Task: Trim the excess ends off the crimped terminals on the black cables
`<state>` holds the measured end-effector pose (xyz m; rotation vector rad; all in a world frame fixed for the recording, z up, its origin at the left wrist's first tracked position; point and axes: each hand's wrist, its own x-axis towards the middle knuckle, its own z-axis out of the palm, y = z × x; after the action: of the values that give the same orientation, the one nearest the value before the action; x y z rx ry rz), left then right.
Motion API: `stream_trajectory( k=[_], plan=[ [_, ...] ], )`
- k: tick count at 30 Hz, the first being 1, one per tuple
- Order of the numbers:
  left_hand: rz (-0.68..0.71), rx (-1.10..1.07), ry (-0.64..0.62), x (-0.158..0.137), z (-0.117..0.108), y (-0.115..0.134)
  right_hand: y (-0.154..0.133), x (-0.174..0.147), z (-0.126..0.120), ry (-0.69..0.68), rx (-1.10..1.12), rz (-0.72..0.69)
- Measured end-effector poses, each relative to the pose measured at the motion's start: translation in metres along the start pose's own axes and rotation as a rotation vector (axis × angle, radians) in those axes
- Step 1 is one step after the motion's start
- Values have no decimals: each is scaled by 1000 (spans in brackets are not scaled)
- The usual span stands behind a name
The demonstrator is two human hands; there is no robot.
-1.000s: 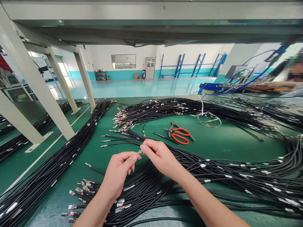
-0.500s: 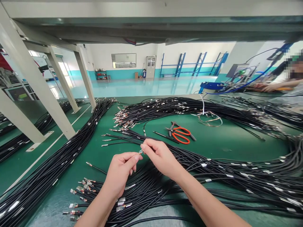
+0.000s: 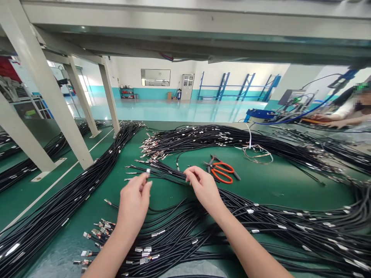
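My left hand point(image 3: 135, 202) is raised over the left side of the green bench, fingers curled round a cable end. A small silvery terminal point(image 3: 148, 170) sticks out above its fingertips. From below this hand a black cable trails off to the right. My right hand point(image 3: 204, 189) is apart from it, above a bundle of black cables point(image 3: 171, 173). Its fingers are loosely bent, with a gap between thumb and forefinger and nothing visible in them. Just beyond it lie orange-handled pliers point(image 3: 223, 170). A thin dark stick lies mostly hidden behind the right hand.
Cable ends with metal terminals point(image 3: 100, 227) lie at lower left. More black cables point(image 3: 203, 133) run across the back, and another bundle point(image 3: 98, 170) lies by the white frame legs point(image 3: 72, 135). A coworker's hands point(image 3: 327, 119) are at far right. A beam point(image 3: 185, 38) spans overhead.
My hands have moved apart: the right let go of the terminal and shifted right, while the left drew left with the cable end. The view has tilted slightly upward.
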<state>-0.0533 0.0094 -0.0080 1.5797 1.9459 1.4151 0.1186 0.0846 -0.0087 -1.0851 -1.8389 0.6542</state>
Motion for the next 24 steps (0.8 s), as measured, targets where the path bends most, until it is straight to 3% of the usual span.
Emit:
stream_trajectory(
  k=[2,4,8,10,14,17,21,24],
  plan=[
    [-26,211,87,6,-9,-6,10,2,1,-1,-124,-54],
    [-81,437,65,10,-16,-12,16,2,5,-59,-253,-147],
    [-120,860,-163,13,-26,-19,16,-4,16,-218,-524,-269],
    [-105,909,-266,13,-28,-19,15,-5,21,-258,-617,-303],
    [-87,698,-513,5,-18,-6,16,-4,30,-267,-777,-338],
    [-35,530,-623,-9,-3,5,18,-3,33,-243,-850,-312],
    [-16,262,-627,-18,11,2,19,-2,33,-249,-852,-313],
    [-107,13,-552,-12,15,-12,19,-2,31,-219,-826,-343]
  ],
)
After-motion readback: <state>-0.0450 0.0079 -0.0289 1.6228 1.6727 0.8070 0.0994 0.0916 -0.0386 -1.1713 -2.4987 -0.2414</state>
